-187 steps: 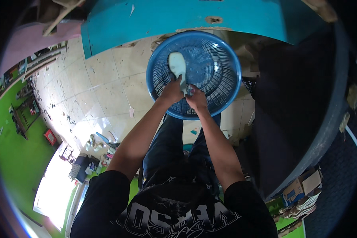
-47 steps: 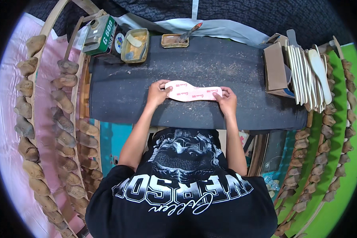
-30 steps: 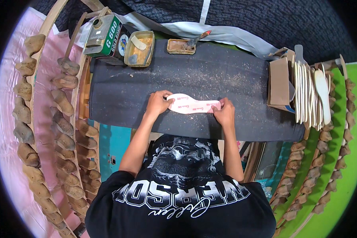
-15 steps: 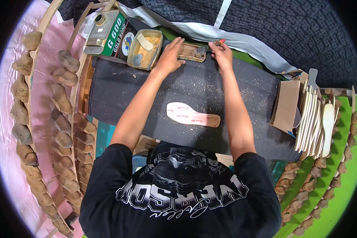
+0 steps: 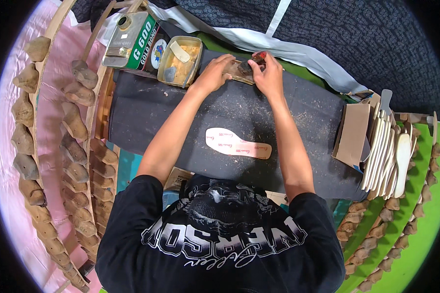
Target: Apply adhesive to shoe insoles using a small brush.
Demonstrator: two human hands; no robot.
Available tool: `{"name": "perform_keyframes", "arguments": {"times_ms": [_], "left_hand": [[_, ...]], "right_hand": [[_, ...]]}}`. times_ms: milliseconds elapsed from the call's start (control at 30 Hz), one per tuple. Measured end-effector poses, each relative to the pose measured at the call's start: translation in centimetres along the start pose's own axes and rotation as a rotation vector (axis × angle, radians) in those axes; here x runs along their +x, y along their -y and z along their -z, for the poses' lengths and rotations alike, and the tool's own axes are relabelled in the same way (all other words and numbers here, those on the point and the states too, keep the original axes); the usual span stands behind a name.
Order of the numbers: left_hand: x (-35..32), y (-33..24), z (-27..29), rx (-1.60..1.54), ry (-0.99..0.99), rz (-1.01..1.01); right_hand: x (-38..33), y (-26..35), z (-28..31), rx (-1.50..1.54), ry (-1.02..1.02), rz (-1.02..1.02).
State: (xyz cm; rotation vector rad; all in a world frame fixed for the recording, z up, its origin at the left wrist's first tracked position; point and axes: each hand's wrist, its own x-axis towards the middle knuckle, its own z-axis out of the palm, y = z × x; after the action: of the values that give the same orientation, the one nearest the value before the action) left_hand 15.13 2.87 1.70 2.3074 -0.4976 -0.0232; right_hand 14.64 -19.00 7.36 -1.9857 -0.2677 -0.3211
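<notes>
brush (image 5: 246,67) in right hand (image 5: 269,77), nearer left hand (image 5: 213,74) than before, over tray (image 5: 240,78)

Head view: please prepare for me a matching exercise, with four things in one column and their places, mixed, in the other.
1. Brush
2. Pink-white insole
3. Metal can
4. Cardboard box

A. At the right end of the table
B. Near the table's left end
C. In the right hand
D. Flat on the dark cloth

Right pairs: 1-C, 2-D, 3-B, 4-A
</notes>
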Motion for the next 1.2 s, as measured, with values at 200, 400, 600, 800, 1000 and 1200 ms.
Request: {"name": "perform_keyframes", "arguments": {"times_ms": [200,400,600,800,1000,1200], "left_hand": [[-1.0,-0.7,-0.1,-0.009,-0.017,0.007],[-4.2,-2.9,0.7,0.065,-0.226,0.031],[-16.4,-2.2,0.1,-0.241,-0.162,0.191],[-23.7,-4.1,-0.6,0.053,-0.041,0.073],[-24.3,-2.0,-2.6,0.151,-0.066,0.005],[-24.8,-1.0,-3.2,0.167,-0.1,-0.064]], "right_hand": [[-1.2,-0.2,0.3,-0.057,0.042,0.111],[-3.0,2.7,2.8,-0.053,-0.132,0.005],[-13.5,5.0,4.0,0.299,-0.257,-0.218],[-23.5,10.8,-1.1,0.012,-0.061,-0.253],[-26.0,9.2,-5.1,-0.059,-0.049,-0.263],[-26.4,7.4,-2.1,-0.099,-0.313,-0.338]]}}
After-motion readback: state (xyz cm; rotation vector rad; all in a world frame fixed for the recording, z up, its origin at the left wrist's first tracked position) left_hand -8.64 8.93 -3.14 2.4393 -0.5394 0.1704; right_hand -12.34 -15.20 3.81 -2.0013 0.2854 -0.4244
